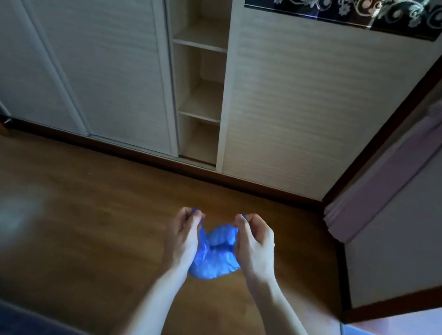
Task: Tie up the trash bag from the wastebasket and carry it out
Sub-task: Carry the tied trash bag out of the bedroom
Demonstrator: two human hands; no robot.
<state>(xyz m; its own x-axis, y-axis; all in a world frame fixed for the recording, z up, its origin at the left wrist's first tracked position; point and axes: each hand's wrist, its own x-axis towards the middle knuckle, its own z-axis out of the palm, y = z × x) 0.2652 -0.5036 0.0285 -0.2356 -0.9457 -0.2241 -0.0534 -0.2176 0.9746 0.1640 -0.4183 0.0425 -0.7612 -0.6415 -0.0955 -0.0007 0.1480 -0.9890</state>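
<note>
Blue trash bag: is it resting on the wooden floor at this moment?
No: the blue trash bag hangs in the air between the left hand and the right hand, each pinching a strip of it above the floor.

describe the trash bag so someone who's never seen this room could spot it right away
Start at the pale sliding wardrobe and drop to the brown wood floor before it. Above the floor, the left hand and right hand pinch the trash bag, the only bright blue crinkled plastic here.
</note>
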